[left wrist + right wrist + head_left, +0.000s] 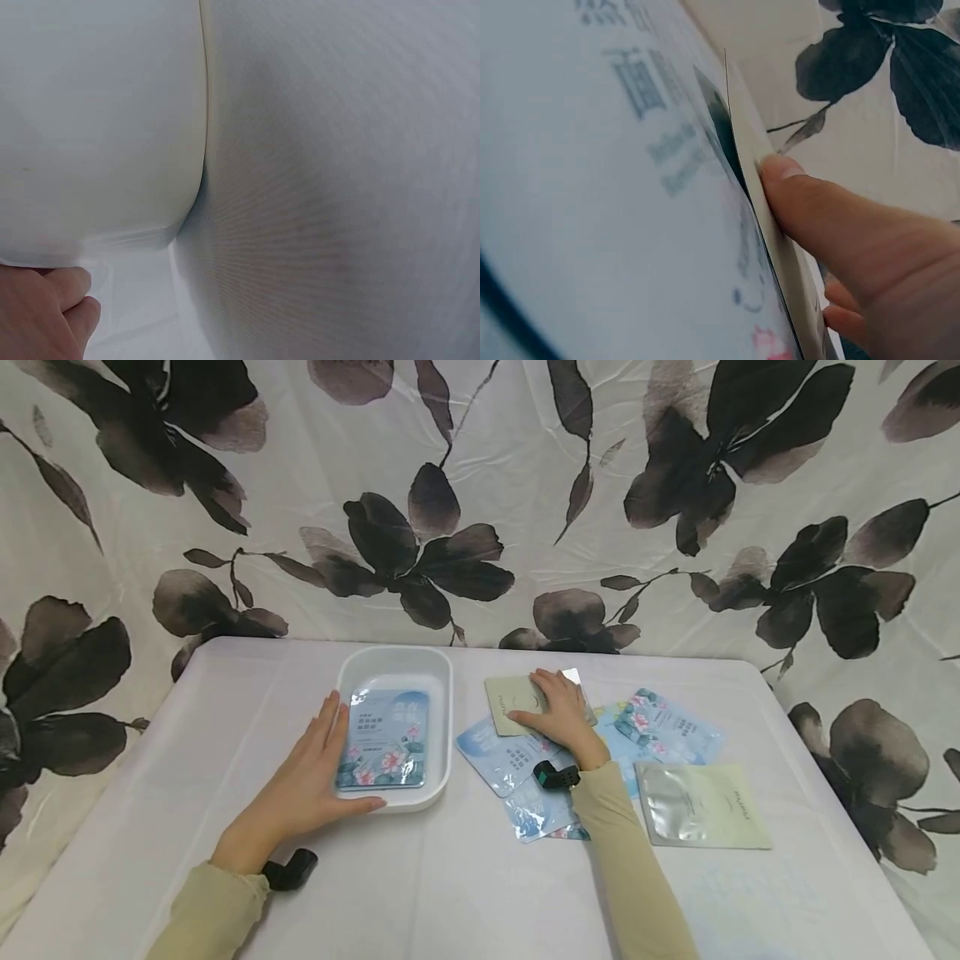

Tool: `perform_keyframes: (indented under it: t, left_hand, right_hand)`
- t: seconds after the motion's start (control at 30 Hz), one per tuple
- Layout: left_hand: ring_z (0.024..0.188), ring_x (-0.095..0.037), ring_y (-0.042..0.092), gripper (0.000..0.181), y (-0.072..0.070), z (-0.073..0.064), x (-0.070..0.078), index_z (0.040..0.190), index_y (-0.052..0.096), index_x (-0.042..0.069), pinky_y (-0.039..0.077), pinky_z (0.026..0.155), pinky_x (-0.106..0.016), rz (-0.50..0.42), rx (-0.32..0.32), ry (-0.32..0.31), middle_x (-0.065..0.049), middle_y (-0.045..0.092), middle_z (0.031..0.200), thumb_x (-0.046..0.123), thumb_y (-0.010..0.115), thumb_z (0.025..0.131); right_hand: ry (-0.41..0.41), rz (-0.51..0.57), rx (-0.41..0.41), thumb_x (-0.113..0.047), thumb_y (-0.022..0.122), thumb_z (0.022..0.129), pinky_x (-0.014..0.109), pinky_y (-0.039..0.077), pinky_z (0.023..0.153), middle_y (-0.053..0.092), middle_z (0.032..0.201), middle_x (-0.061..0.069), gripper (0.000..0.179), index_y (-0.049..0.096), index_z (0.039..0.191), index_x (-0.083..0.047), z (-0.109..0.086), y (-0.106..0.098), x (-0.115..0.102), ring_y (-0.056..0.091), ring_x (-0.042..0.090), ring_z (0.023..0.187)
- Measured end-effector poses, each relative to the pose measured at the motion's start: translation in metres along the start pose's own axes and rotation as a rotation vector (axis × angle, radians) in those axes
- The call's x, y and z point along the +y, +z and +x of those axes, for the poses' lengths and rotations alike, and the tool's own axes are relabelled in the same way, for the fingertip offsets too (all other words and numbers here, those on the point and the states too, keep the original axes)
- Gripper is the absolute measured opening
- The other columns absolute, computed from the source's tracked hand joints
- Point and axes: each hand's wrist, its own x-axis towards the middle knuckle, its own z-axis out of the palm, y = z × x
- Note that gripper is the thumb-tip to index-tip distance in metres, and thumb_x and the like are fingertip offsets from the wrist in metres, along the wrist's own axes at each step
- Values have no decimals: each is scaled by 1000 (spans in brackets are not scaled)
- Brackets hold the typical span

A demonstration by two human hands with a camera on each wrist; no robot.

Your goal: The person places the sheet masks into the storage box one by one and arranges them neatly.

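My left hand [307,777] lies along the left side of a white plastic tray [442,735], fingers straight and thumb reaching over its near rim. The left wrist view shows some of its fingertips [71,285] at the tray's edge. Inside the tray lie blue face mask sachets [384,735] with pink flowers, stacked neatly. My right hand [562,710] rests on a pale green face mask sachet [502,697] with a silvery end, above the blue sachets. In the right wrist view its thumb [817,210] touches the green sachet's upper face; the palm hides part of this sachet.
Several blue sachets [491,756] lie fanned and overlapping under and around my right forearm. Another green and silver sachet [708,806] is at the right. A white cloth [360,877] covers the table; a floral curtain [480,485] hangs behind its far edge.
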Motion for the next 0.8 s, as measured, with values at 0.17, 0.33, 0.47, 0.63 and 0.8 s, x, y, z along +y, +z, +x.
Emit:
perform_keyframes:
  t: [0.17,0.33,0.47,0.63,0.8]
  left_hand:
    - [146,-50,8,138,0,1,0,158,-1,1,22,111,-69,-2,-1,-1,-11,-15,165,74,74,68]
    - [147,-50,8,138,-1,1,1,158,-1,1,21,112,-68,-9,-7,-3,-12,-14,165,73,75,69]
    - [147,-49,7,137,-1,1,2,158,-2,0,21,112,-68,-7,-8,-3,-12,-14,165,73,74,69]
    - [146,-50,8,138,0,1,1,158,-1,1,22,111,-69,-1,0,0,-13,-13,165,73,74,69]
    - [146,-50,8,139,0,0,1,158,-3,3,21,111,-69,0,-4,-16,-10,-15,165,75,74,68]
  right_hand:
    - [93,-73,22,-55,75,79,60,9,117,36,155,11,91,42,150,-9,-1,-1,-2,18,41,145]
    - [168,-88,58,-63,78,73,60,9,116,36,152,11,96,46,147,-11,-2,-2,-4,21,38,142]
    - [173,-52,97,-62,81,70,58,11,116,39,147,14,95,51,143,-9,-3,-2,-1,29,38,137]
    - [182,8,135,-56,84,70,55,14,114,41,141,14,91,54,141,-8,-4,-1,3,30,39,131]
    - [197,46,154,-54,85,71,54,16,113,39,141,14,90,53,141,-7,-4,-2,4,26,40,130]
